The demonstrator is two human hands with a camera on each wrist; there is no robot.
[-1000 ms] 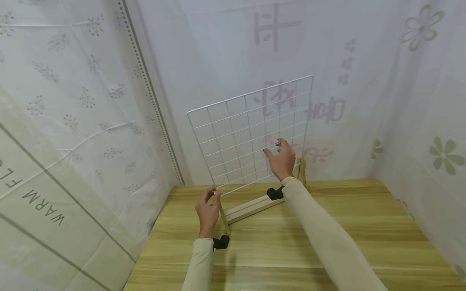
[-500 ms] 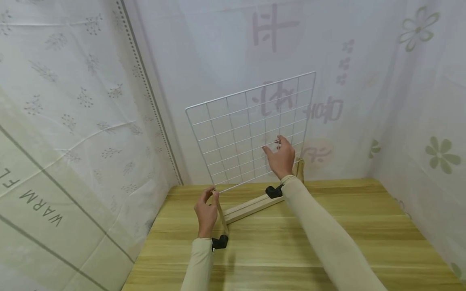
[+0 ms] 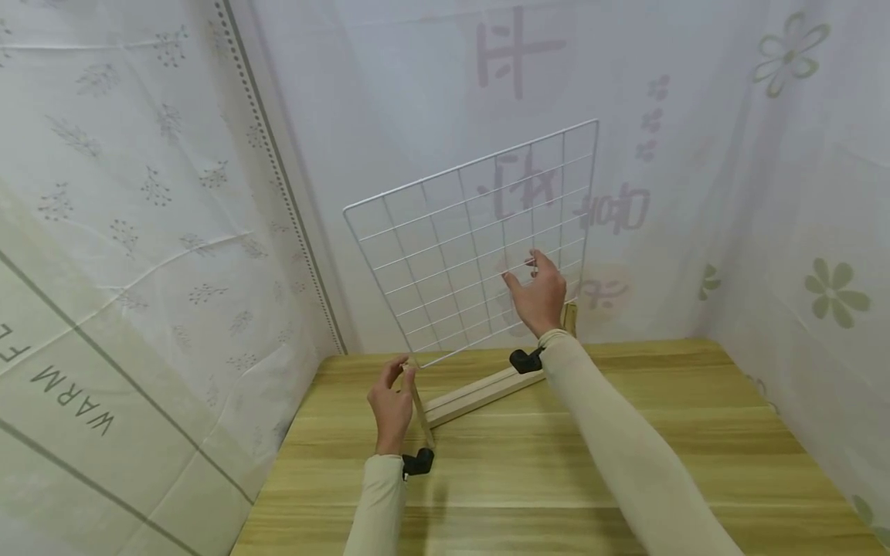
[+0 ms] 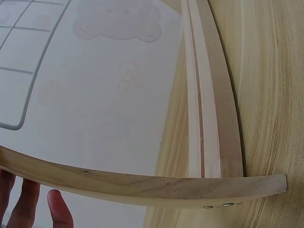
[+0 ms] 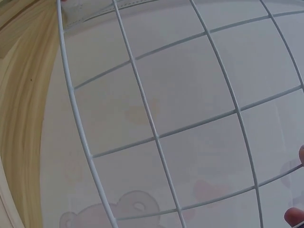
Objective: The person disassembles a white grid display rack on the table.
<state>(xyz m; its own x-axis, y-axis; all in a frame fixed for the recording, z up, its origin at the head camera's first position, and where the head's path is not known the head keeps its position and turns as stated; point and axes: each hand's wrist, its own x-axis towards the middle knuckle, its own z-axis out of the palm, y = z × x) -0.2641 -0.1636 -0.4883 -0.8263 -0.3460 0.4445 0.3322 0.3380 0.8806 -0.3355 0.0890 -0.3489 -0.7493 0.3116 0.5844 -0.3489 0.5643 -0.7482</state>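
A white wire grid panel [image 3: 473, 239] stands tilted over a wooden stand. My right hand [image 3: 541, 297] grips its wires toward the lower right; in the right wrist view only fingertips [image 5: 294, 216] show at the edge, beside a wire. The stand has a long grooved crossbar [image 3: 480, 398] with an upright at each end. Around the top of the left upright [image 4: 118, 185], my left hand [image 3: 392, 401] curls its fingers and thumb, close to the panel's lower left corner. The right upright [image 3: 570, 318] is partly hidden behind the right hand.
The stand rests on a wood-grain table [image 3: 556, 479]. Printed pale curtains [image 3: 139, 232] hang along the left, back and right of the table. A black wrist mount [image 3: 419, 462] sits on the left wrist and another black wrist mount [image 3: 526, 361] on the right.
The wire grid panel has risen slightly, its top edge higher and a little to the left. My right hand has moved up slightly with it. My left hand keeps its hold on the upright.
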